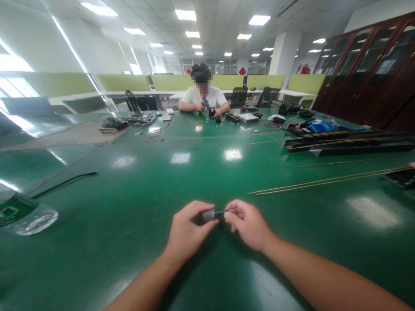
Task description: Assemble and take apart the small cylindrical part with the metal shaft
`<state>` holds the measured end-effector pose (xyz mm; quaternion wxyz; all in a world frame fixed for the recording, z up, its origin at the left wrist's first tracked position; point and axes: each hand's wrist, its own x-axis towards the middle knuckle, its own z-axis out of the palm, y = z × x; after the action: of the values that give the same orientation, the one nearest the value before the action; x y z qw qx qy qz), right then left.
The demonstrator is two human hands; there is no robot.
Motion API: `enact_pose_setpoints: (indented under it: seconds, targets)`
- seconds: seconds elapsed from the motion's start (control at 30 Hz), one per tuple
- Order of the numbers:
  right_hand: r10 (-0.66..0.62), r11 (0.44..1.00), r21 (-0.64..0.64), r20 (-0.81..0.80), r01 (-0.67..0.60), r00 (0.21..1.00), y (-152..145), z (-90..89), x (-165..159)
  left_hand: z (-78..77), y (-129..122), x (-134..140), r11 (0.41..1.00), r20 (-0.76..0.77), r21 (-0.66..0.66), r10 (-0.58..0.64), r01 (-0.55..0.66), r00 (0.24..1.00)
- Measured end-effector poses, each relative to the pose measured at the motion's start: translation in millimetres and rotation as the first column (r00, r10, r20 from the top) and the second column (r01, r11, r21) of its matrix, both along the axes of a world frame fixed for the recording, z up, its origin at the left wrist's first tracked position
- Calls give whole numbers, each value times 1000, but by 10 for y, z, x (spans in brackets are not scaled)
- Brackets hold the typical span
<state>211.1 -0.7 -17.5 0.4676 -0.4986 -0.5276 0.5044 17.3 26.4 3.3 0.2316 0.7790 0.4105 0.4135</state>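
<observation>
Between the thumb and fingers of my left hand is a small grey metal cylinder, lying roughly level. A thin dark shaft runs from its right end toward my right hand. My right thumb and index finger are pinched on the far end of that shaft, and the fingers cover part of it. Both hands are close together just above the green tabletop. The cylinder's exact kind is too small to make out.
Thin brass-coloured rods lie to the right, near long black trays. A clear plastic bottle is at the left, beside a black strip. Across the table a person holds a tool among scattered parts.
</observation>
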Motion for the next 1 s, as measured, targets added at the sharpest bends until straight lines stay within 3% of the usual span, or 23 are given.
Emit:
enact_pose_setpoints:
  seconds: [0.77,0.9,1.0]
  targets:
    - [-27,1000,0,-91,28,995,23,-36,-13,2,49,-30,999,16,-28,44,-44,999]
    - [-82,997,-3,-119,82,990,39,-22,4,2,86,-58,973,36,-140,191,-184,981]
    - [-93,996,-6,-169,93,981,50,-23,12,-9,140,-82,900,72,-312,341,-304,937]
